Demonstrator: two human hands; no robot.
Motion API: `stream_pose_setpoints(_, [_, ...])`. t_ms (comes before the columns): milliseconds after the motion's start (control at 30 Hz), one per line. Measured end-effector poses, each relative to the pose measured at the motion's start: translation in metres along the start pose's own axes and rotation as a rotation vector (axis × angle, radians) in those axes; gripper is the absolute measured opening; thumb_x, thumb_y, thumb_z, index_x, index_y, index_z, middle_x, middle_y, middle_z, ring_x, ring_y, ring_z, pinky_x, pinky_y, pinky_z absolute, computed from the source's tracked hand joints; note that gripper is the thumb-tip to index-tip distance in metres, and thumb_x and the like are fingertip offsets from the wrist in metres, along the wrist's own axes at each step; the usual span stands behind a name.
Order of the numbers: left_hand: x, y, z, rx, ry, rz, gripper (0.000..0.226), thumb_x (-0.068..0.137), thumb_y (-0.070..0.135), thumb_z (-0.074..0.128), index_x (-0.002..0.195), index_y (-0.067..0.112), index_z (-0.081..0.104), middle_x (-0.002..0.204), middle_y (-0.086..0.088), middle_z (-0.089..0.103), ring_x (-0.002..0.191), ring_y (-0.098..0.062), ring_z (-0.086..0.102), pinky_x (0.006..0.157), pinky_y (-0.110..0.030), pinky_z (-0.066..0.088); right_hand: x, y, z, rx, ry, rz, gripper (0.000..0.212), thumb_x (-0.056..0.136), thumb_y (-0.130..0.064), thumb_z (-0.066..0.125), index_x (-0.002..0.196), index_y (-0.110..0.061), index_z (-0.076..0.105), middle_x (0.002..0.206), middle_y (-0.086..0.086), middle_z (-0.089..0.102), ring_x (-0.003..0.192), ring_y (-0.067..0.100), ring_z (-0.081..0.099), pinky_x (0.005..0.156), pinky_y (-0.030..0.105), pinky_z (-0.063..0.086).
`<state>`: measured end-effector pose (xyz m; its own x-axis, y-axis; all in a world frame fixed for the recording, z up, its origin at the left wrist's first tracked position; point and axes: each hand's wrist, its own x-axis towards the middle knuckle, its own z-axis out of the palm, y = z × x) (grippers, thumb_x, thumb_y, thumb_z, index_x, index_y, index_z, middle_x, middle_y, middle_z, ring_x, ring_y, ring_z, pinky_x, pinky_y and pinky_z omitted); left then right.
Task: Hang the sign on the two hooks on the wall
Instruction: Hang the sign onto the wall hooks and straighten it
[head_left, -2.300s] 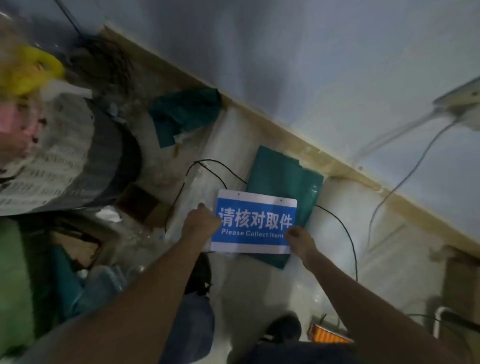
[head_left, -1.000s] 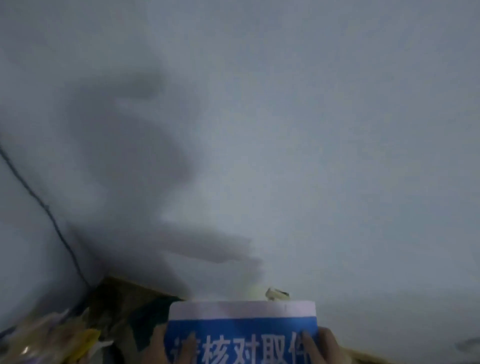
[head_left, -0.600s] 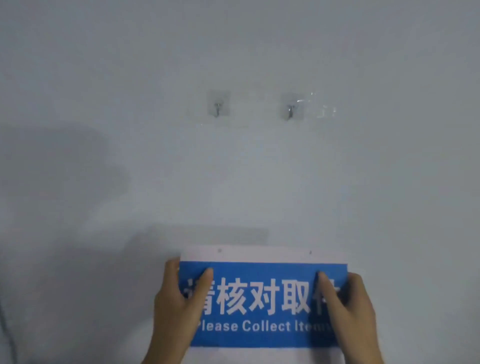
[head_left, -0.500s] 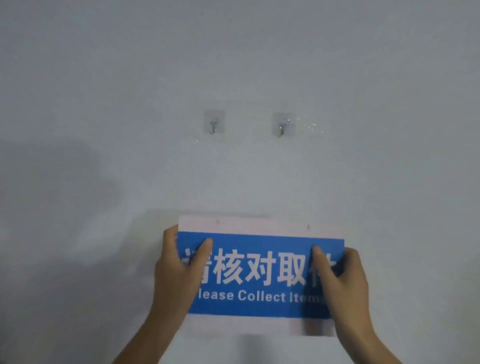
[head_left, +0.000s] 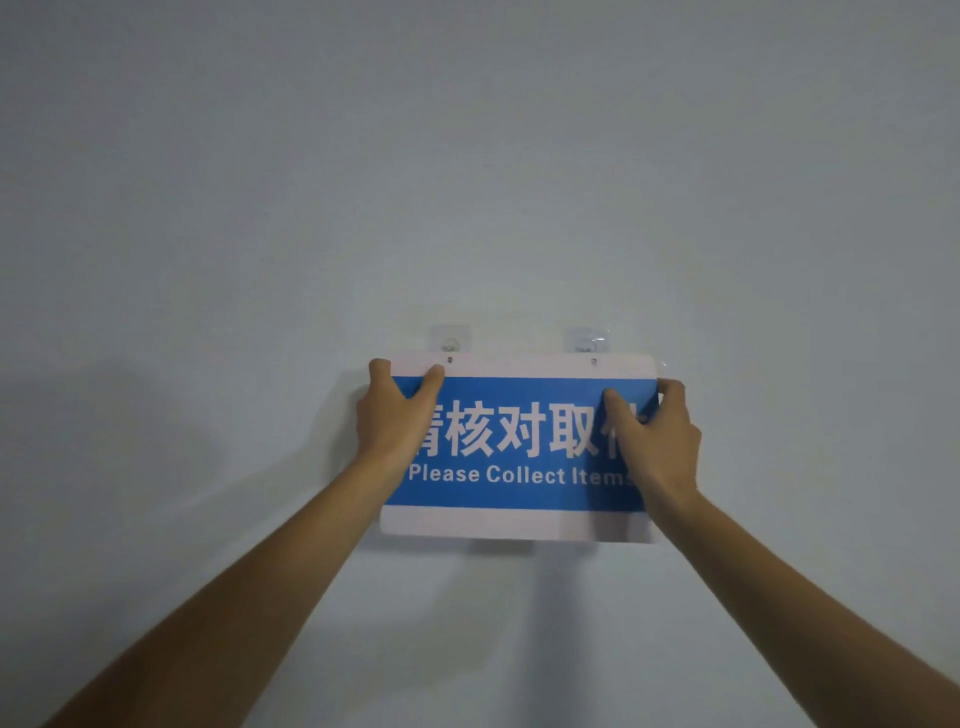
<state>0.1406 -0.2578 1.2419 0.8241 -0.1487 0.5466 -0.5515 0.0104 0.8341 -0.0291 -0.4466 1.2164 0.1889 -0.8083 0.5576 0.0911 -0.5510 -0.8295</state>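
**K:** Sign (head_left: 519, 447) status? Blue panel, white border, "Please Collect Items". Where is it relative to the hands?

**M:** Between them, flat to the wall (head_left: 467, 182). Left hand (head_left: 395, 415) is clamped on the left end, thumb on the face, fingers wrapped behind the edge. Right hand (head_left: 652, 436) is clamped on the right end the same way. Hands are well apart, one per end.

**K:** Long axis?

**M:** Horizontal, running hand to hand, close to level. Top border sits just above both thumbs.

**K:** Hooks?

**M:** Two clear adhesive ones. Left hook (head_left: 450, 340) is just above the left thumb, right hook (head_left: 587, 342) is up and inward of the right hand. Both pads show above the top edge of the sign.

**K:** Holes lined up?

**M:** Left hole (head_left: 450, 359) is directly under its hook, right hole (head_left: 594, 361) is nearly under its one, maybe a hair outboard. Something small shows in each hole. Can't tell if the hook tips are through or if the sign is only pressed over them.

**K:** Which hand is nearer its hook?

**M:** Left. Its thumb tip is almost touching that hole. Right thumb sits lower and further off.

**K:** So what does the next move turn on?

**M:** My read: holes versus hook tips, a purely vertical relation. Seat both, then ease grip evenly. If only one catches, the long axis will swing down on the free end.
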Motion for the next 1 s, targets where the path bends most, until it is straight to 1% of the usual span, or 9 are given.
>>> stream_pose_setpoints(100, [0.017, 0.001, 0.008, 0.045, 0.003, -0.003, 0.053, 0.083, 0.062, 0.064, 0.106, 0.017, 0.049, 0.094, -0.003, 0.070, 0.075, -0.022, 0.073, 0.065, -0.044, 0.063, 0.008, -0.001, 0.004, -0.025, 0.020, 0.026, 0.046, 0.085, -0.049, 0.063, 0.121, -0.023, 0.049, 0.095, -0.001, 0.063, 0.085, 0.024, 0.064, 0.075, 0.041, 0.053])
stream_pose_setpoints(233, [0.029, 0.003, 0.016, 0.105, 0.032, -0.029, 0.074, 0.070, 0.077, 0.061, 0.111, 0.016, 0.054, 0.099, -0.003, 0.069, 0.080, -0.026, 0.072, 0.071, -0.046, 0.063, 0.015, -0.003, 0.006, -0.082, 0.022, 0.033, 0.050, 0.085, -0.052, 0.065, 0.122, -0.023, 0.048, 0.102, 0.000, 0.063, 0.086, 0.023, 0.065, 0.079, 0.045, 0.058])
stream_pose_setpoints(333, [0.034, 0.000, 0.018, 0.155, 0.048, -0.066, 0.085, 0.065, 0.084, 0.060, 0.116, 0.016, 0.056, 0.107, -0.004, 0.069, 0.089, -0.030, 0.071, 0.077, -0.046, 0.061, 0.017, -0.007, 0.008, -0.132, -0.002, 0.004, 0.047, 0.086, -0.051, 0.066, 0.118, -0.024, 0.045, 0.105, -0.001, 0.062, 0.085, 0.021, 0.065, 0.074, 0.040, 0.056])
stream_pose_setpoints(433, [0.038, -0.005, 0.018, 0.200, 0.049, -0.100, 0.097, 0.062, 0.088, 0.059, 0.124, 0.013, 0.056, 0.113, -0.005, 0.069, 0.093, -0.030, 0.067, 0.074, -0.041, 0.056, 0.018, -0.012, 0.009, -0.181, -0.035, -0.003, 0.044, 0.087, -0.050, 0.067, 0.115, -0.024, 0.044, 0.104, -0.001, 0.060, 0.084, 0.019, 0.064, 0.074, 0.038, 0.055])
stream_pose_setpoints(500, [0.039, -0.005, 0.019, 0.217, 0.043, -0.107, 0.095, 0.065, 0.087, 0.059, 0.122, 0.011, 0.055, 0.110, -0.004, 0.067, 0.087, -0.028, 0.064, 0.070, -0.039, 0.053, 0.019, -0.015, 0.007, -0.210, -0.034, 0.011, 0.045, 0.085, -0.052, 0.066, 0.112, -0.025, 0.044, 0.103, -0.001, 0.061, 0.082, 0.018, 0.063, 0.076, 0.042, 0.058])
stream_pose_setpoints(633, [0.040, 0.000, 0.020, 0.281, 0.032, -0.106, 0.086, 0.065, 0.088, 0.056, 0.109, 0.014, 0.052, 0.111, -0.007, 0.067, 0.094, -0.035, 0.068, 0.080, -0.047, 0.058, 0.018, -0.018, 0.004, -0.247, -0.069, 0.078, 0.048, 0.083, -0.055, 0.066, 0.113, -0.023, 0.046, 0.106, 0.001, 0.063, 0.085, 0.022, 0.066, 0.080, 0.048, 0.060])
stream_pose_setpoints(700, [0.039, -0.002, 0.021, 0.303, 0.041, -0.099, 0.092, 0.065, 0.089, 0.054, 0.113, 0.011, 0.053, 0.112, -0.009, 0.067, 0.095, -0.036, 0.068, 0.080, -0.050, 0.059, 0.015, -0.019, 0.003, -0.255, -0.082, 0.082, 0.049, 0.082, -0.055, 0.065, 0.114, -0.022, 0.048, 0.106, 0.002, 0.063, 0.087, 0.024, 0.067, 0.081, 0.050, 0.061])
stream_pose_setpoints(900, [0.036, -0.008, 0.028, 0.301, 0.064, -0.075, 0.082, 0.071, 0.087, 0.052, 0.105, 0.013, 0.045, 0.107, -0.010, 0.065, 0.086, -0.035, 0.066, 0.073, -0.048, 0.059, 0.018, -0.030, -0.004, -0.310, -0.035, 0.006, 0.043, 0.084, -0.053, 0.062, 0.110, -0.023, 0.045, 0.100, -0.001, 0.060, 0.084, 0.023, 0.065, 0.077, 0.046, 0.059])
stream_pose_setpoints(1000, [0.037, -0.006, 0.032, 0.306, 0.058, -0.080, 0.078, 0.072, 0.086, 0.053, 0.101, 0.014, 0.043, 0.105, -0.009, 0.064, 0.086, -0.034, 0.066, 0.072, -0.046, 0.057, 0.025, -0.032, -0.007, -0.349, -0.059, 0.023, 0.044, 0.083, -0.055, 0.062, 0.109, -0.024, 0.044, 0.103, 0.000, 0.060, 0.089, 0.025, 0.065, 0.080, 0.047, 0.059])
